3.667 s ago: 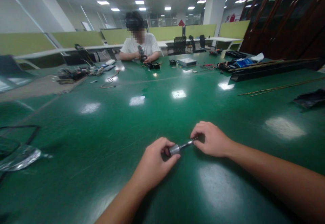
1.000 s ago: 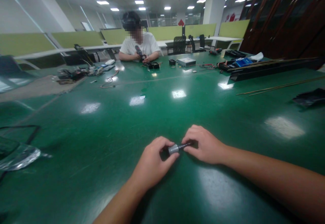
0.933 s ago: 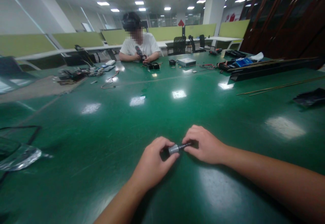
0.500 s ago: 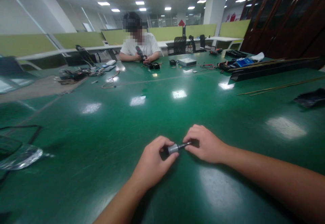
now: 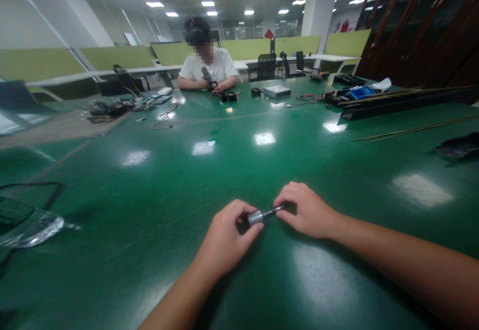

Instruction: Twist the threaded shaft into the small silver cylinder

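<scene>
My left hand (image 5: 228, 235) is closed around a short silver cylinder (image 5: 256, 218), its thumb and forefinger on either side. The end of the cylinder inside my palm looks dark and is partly hidden. A thin dark metal rod (image 5: 270, 212) sticks out of the cylinder's right end, tilted slightly upward. My right hand (image 5: 305, 210) pinches the far tip of this rod between thumb and fingers. Both hands are low over the green table (image 5: 168, 180). Whether the rod is fixed to the cylinder or loose in it, I cannot tell.
Across the table a person (image 5: 207, 68) in a white top handles a dark tool. A black channel (image 5: 404, 104) and thin brass-coloured rods (image 5: 415, 129) lie at the right. A clear plastic item (image 5: 33, 228) is at the left, and loose cables and parts (image 5: 112, 106) lie far left.
My right hand has shifted slightly right and up. More of the thin rod shows between my hands. My left hand has barely moved.
</scene>
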### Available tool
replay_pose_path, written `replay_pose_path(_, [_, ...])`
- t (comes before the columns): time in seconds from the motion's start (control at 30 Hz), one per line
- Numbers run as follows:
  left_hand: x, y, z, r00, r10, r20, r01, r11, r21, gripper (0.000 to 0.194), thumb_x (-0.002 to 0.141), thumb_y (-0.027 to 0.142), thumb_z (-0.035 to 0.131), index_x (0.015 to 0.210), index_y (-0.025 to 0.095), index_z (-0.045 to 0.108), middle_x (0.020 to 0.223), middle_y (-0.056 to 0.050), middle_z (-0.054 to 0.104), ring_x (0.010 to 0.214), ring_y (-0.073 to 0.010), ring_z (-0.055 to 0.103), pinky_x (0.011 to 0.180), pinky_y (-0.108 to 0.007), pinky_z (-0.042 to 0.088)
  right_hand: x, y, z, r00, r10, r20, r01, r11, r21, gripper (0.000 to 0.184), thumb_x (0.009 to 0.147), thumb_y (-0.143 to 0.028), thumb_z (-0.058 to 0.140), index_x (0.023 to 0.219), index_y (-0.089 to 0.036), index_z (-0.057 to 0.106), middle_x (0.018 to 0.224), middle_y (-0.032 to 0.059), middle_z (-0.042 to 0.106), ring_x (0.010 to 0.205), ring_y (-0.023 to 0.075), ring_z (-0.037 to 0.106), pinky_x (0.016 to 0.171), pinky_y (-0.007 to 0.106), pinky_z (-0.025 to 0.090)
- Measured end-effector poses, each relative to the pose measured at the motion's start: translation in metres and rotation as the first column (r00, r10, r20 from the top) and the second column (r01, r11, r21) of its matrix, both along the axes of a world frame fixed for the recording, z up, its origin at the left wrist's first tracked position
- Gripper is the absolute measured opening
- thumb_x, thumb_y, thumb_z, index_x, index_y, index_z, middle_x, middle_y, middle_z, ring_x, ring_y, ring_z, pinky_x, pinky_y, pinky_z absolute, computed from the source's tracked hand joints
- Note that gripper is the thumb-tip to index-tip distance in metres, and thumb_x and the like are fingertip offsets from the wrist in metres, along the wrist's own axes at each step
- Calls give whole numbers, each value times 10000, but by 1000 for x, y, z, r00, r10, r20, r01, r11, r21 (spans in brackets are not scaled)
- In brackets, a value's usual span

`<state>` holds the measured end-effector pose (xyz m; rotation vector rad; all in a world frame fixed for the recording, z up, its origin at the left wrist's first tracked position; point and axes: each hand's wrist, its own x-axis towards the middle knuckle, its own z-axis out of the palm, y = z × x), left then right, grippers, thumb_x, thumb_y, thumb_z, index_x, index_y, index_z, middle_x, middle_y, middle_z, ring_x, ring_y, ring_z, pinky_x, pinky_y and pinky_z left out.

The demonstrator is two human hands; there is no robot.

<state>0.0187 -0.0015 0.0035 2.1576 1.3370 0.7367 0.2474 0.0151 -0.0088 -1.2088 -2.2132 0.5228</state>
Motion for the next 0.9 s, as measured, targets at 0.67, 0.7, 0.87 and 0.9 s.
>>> replay_pose_path(0.67, [-3,-4,1,999,2,-37,0,999,45,121,819,229,679,932,205,644,896,-28,658,817,-198,613,728,-310,478,7,0,6,965,-173,197,166,985,48,131,826,-170,646,928,-232,701,918,30,692,902,208,568,806,361,376])
replay_pose_path(0.7, [-4,-4,2,999,3,-37,-1,999,47,122,818,228,678,933,203,645,897,-31,660,816,-199,615,729,-311,480,7,0,7,964,-172,201,166,985,49,132,825,-168,648,926,-234,702,915,31,691,897,209,568,801,362,375])
replay_pose_path(0.87, [-4,-4,3,999,11,-44,-9,999,46,127,810,213,681,932,201,644,896,-31,664,814,-202,620,737,-318,485,4,-1,5,975,-128,183,122,992,43,118,829,-172,662,919,-235,704,902,32,692,882,214,571,788,371,377])
replay_pose_path(0.9, [-4,-4,3,999,11,-43,-9,999,47,125,810,212,681,929,200,642,895,-32,664,812,-202,619,736,-318,486,2,-1,4,980,-105,169,100,994,41,116,837,-173,662,926,-234,704,910,34,693,887,212,573,794,371,379])
